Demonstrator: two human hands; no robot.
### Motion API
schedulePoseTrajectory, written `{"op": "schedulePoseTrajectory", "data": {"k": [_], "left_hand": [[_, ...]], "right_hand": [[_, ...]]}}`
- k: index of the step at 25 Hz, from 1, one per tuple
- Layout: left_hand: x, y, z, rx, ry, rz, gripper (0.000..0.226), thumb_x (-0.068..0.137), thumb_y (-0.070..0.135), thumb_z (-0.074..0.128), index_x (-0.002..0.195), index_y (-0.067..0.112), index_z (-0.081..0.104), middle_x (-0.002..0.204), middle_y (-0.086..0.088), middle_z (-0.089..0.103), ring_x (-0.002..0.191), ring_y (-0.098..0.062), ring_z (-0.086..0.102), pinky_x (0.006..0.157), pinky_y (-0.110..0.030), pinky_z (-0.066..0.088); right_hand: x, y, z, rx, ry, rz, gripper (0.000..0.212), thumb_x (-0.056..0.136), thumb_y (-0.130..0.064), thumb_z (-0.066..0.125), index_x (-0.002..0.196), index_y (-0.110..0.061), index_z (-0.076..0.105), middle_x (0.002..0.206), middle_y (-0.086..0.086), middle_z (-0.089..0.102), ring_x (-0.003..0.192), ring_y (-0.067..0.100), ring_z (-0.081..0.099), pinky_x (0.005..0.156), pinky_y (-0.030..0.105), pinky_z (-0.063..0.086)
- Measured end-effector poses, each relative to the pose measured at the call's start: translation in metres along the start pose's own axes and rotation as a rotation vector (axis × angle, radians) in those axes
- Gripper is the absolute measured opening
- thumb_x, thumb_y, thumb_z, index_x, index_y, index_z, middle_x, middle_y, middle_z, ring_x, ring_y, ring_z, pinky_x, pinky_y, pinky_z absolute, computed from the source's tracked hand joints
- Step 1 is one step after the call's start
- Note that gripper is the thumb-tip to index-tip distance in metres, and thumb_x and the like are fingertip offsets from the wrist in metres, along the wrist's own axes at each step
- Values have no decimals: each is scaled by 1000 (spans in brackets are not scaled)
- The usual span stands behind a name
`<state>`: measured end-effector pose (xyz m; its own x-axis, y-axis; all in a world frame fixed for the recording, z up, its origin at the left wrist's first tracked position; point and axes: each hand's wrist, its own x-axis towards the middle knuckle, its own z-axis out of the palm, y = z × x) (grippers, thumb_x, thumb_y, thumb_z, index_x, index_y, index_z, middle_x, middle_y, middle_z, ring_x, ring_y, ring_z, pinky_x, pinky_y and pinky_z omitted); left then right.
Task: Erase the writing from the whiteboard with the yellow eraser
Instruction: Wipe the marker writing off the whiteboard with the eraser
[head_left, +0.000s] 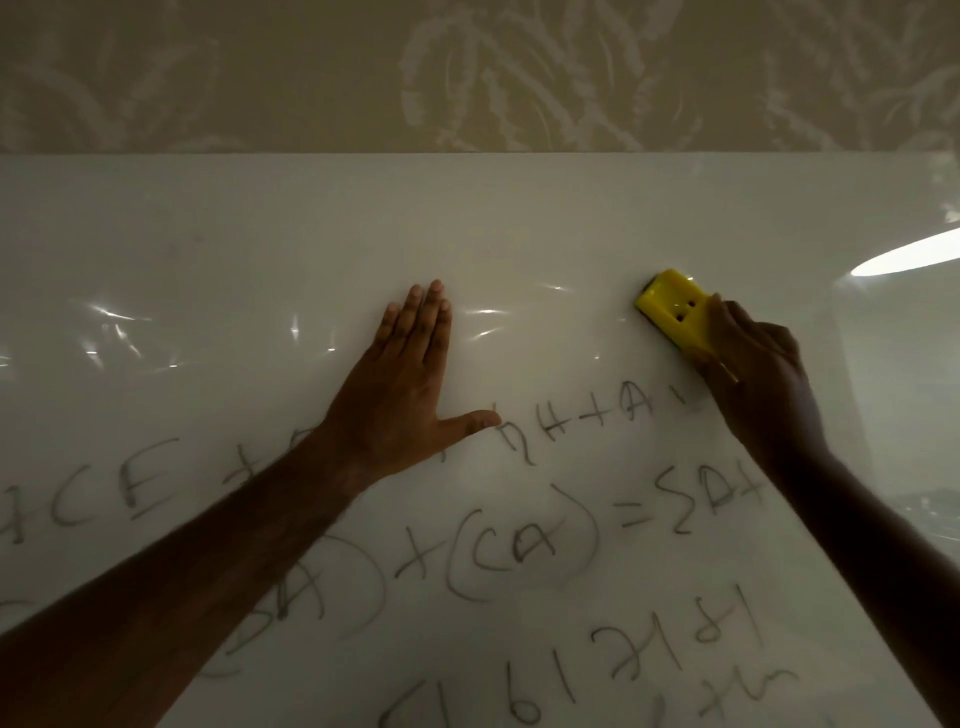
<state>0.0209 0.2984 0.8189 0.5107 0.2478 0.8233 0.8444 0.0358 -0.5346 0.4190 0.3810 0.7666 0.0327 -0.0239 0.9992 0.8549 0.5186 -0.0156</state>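
Observation:
The whiteboard fills most of the head view, its top edge running across the upper third. Dark handwritten letters and symbols cover its lower half; the upper band is blank. My left hand lies flat on the board near the middle, fingers straight and together, thumb spread toward the writing. My right hand grips the yellow eraser at the right and holds it against the board just above the top line of writing. The eraser's lower end is hidden under my fingers.
Beige wallpaper with a pale leaf pattern rises above the board. A bright light reflection glares on the board's right side, with smaller glints on the left.

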Motion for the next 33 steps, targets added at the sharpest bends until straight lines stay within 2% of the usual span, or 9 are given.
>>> {"op": "schedulePoseTrajectory", "data": {"k": [5,8,11,14,18,22,28,31,33], "left_hand": [[-1,-3,0,13,-10,14,131,90,97,15,169,-6,11,180,-23,3,169,-37,4,137,-52,12],[0,-2,-1,8,-37,4,132,88,99,12,170,-5,8,181,-22,0,169,-35,2,138,-50,9],[1,0,-3,14,-45,-7,134,87,100,8,170,-6,6,180,-23,-2,169,-36,0,138,-50,8],[1,-1,-3,16,-46,1,134,87,100,9,169,-6,7,180,-24,-1,169,-37,2,138,-50,9],[0,-6,-6,-7,-23,29,132,89,98,12,169,-6,11,180,-23,4,168,-36,6,137,-50,14],[-17,-25,-10,24,-29,41,129,91,97,12,170,-5,12,181,-21,5,169,-35,6,137,-50,14],[-39,-58,-13,56,-37,1,129,92,97,16,169,-6,11,180,-22,3,168,-35,5,136,-51,14],[-38,-55,-12,51,-29,-5,128,92,96,18,170,-5,10,181,-22,3,168,-35,5,136,-52,15],[-41,-61,-13,44,-25,-20,127,92,96,19,170,-4,10,181,-20,3,169,-34,5,136,-52,15]], "right_hand": [[-52,-32,2,14,-24,-156,61,100,-30,64,153,-6,49,151,14,56,121,34,52,97,49,52],[-76,-9,-12,-13,-50,-148,59,103,-37,61,152,-6,50,149,15,57,122,35,53,95,53,55],[-35,5,-10,2,-57,-17,69,100,-52,46,158,-14,43,154,9,54,123,33,48,97,43,49],[2,-30,5,41,-45,-20,68,99,-48,49,158,-14,43,154,5,53,118,31,46,98,37,41],[-41,-76,16,89,-50,-164,58,101,-35,65,151,-8,52,150,11,57,120,31,51,99,42,49],[-77,-51,-2,48,-106,-281,68,92,-26,73,154,-13,49,152,6,56,124,33,59,97,52,56],[-21,-69,11,76,-5,-117,61,94,-30,69,149,-9,54,149,9,59,119,31,50,97,45,51],[-22,-100,24,98,-28,-224,62,94,-25,73,151,-8,53,150,9,58,121,30,52,101,42,48],[-44,-102,22,91,-62,-338,56,102,-32,63,152,-9,52,152,7,57,126,31,56,104,43,50]]}}
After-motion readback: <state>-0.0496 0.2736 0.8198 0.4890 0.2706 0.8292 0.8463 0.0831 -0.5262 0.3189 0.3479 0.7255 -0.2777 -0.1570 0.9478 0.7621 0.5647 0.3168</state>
